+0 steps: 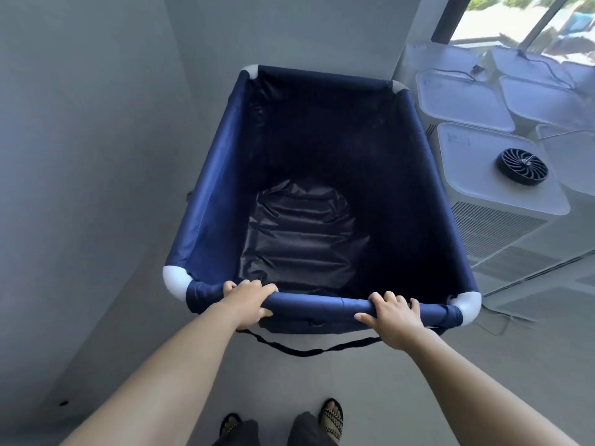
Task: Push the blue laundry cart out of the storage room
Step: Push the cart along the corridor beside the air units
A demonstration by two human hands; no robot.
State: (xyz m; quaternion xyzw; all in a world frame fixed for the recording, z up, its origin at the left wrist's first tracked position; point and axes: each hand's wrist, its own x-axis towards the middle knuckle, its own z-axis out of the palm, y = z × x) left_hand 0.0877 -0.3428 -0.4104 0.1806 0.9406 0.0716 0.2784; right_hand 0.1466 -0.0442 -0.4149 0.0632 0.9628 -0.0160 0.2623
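The pushing step appears to be in hand: the cart [322, 188] is gripped at its near rail [318, 304] by both hands, left hand [249, 299] and right hand [391, 317] closed around it. It stands on the floor between a wall [96, 123] on the left and white units [502, 175] just beside it on the right. A straight push is likely called for, so that neither is scraped. A strap [309, 350] hangs below the rail.

Looks like a bare storage/utility room: plain grey walls [96, 123] & floor [322, 381], white boxy appliances [502, 188] w/ vent grilles packed together on the right, cords on top, big window [515, 17] behind w/ greenery outside.
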